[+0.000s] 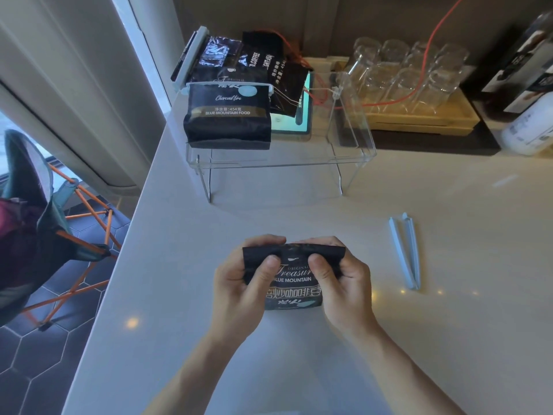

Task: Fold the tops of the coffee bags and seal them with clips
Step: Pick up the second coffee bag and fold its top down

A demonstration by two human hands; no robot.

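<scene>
Left hand (239, 287) and right hand (341, 284) pinch the folded top of a matte black coffee bag (294, 292); a slim pale-blue clip (407, 253) lies open at 3 o'clock.

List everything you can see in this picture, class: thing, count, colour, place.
Held coffee bag: one, black, front of counter.
Open clip: one, pale blue, counter, beside right hand.
Clipped coffee bags: at least three, black, on acrylic shelf.
Acrylic shelf: one, clear, back of counter.
Glasses: several, clear, on wooden tray.
Counter: one, white.
Folding chair: one, orange frame, floor.
Hands: left, right, gripping the bag's top.
</scene>
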